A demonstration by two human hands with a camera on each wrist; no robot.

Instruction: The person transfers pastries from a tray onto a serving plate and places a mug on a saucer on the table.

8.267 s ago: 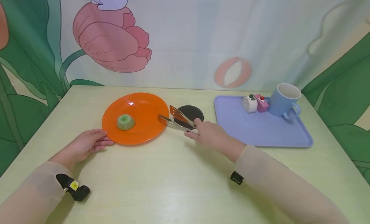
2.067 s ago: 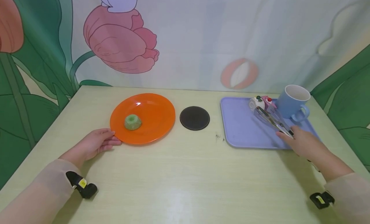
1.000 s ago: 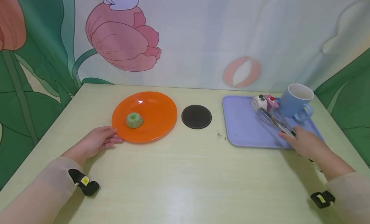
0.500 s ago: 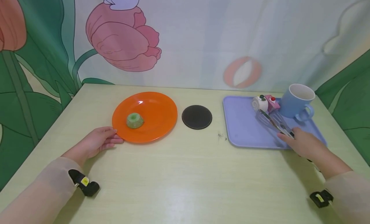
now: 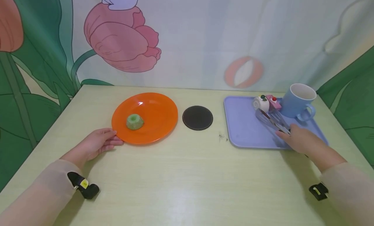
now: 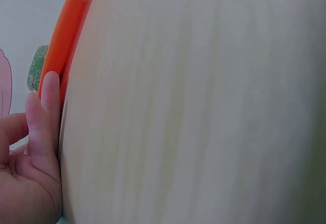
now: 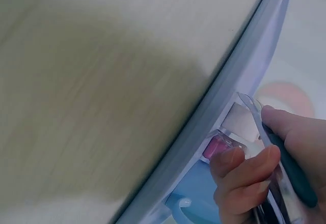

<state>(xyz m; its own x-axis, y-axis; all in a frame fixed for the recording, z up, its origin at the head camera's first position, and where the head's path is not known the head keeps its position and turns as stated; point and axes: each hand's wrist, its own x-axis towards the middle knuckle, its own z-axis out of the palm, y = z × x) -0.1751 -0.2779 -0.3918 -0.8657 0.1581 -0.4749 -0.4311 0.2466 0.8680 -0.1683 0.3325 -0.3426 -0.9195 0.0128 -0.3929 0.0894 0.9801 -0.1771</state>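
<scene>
My left hand (image 5: pixel 97 143) pinches the near left rim of an orange plate (image 5: pixel 157 119), thumb at the edge and the other fingers stretched out below it. On that plate sits a small green ring-shaped toy cake (image 5: pixel 134 122). My right hand (image 5: pixel 301 140) grips metal tongs (image 5: pixel 273 122) over the lavender tray (image 5: pixel 241 132). The two slotted tips are spread, just in front of a white roll cake (image 5: pixel 261 103) and a pink cake slice with a red berry (image 5: pixel 273 102). In the right wrist view, thumb and fingers wrap the tongs' dark grip (image 7: pixel 293 175).
A blue mug (image 5: pixel 296 101) stands at the tray's back right, right beside the pink slice, its handle facing right and forward. Between plate and tray lies a black round disc (image 5: pixel 197 118). A printed curtain (image 5: pixel 187 41) hangs behind the table (image 5: pixel 181 177).
Earlier the tongs were over the black disc beside the plate; they have since moved right to the tray. Lately my right hand has shifted slightly left and forward. The left hand stays on the plate.
</scene>
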